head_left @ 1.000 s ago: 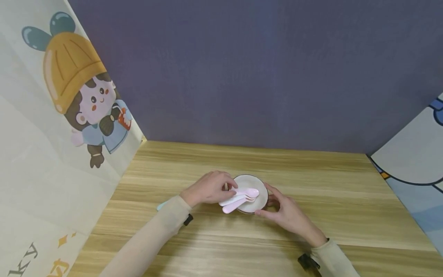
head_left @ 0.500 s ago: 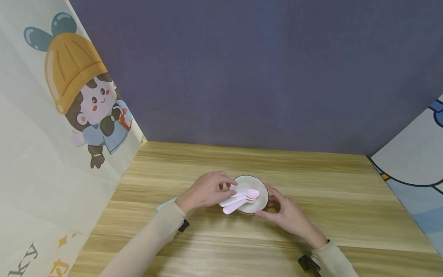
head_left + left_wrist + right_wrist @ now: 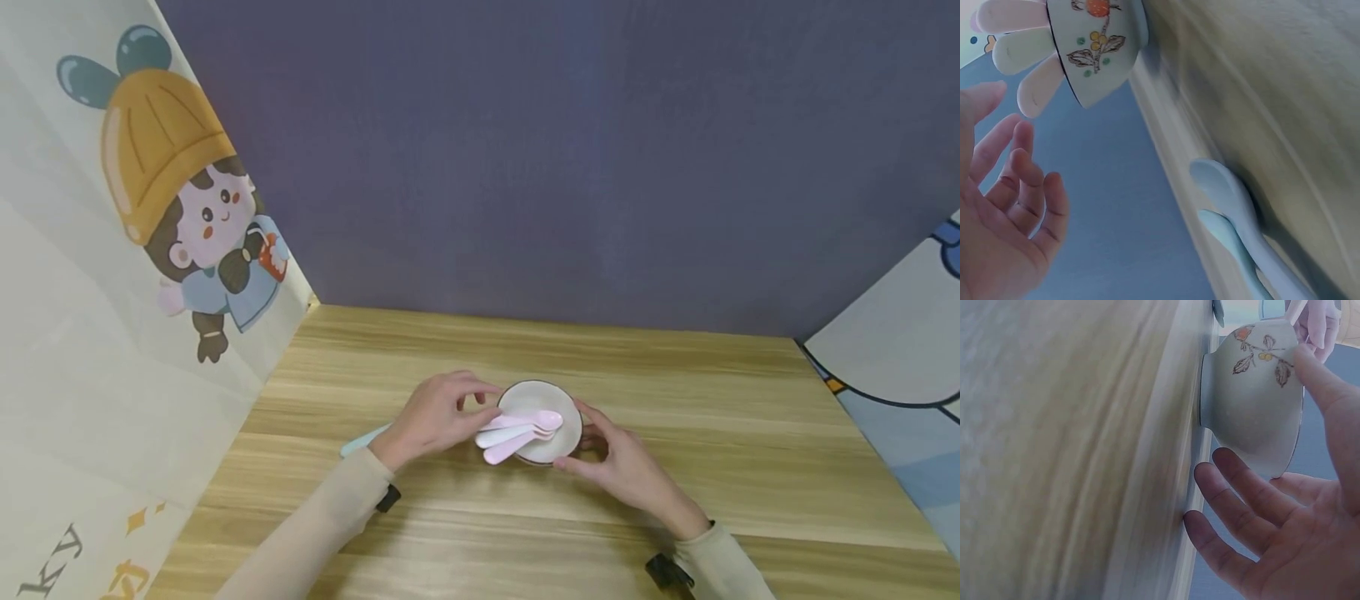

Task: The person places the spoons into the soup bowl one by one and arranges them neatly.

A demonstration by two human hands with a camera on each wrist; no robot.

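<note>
We note the bowl (image 3: 536, 396) upright on the tabletop (image 3: 637, 375), three spoons (image 3: 510, 433) resting inside. Right hand (image 3: 626, 467): fingers and thumb gripping the bowl. Left hand (image 3: 438, 414): fingers loosely bent, holding nothing, apparently just clear of the spoons.

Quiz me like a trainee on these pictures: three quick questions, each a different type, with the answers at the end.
1. Multiple choice: which hand touches the bowl? A) left B) right C) neither
2. True or false: every spoon in view lies in the bowl.
3. Fill in: the handle of the white spoon juts out over the bowl's rim toward the ____ hand.

Key:
1. B: the right hand has its thumb against the rim.
2. False: a grey-blue spoon and a pale teal spoon lie on the wooden table.
3. Left: the left hand.
</note>
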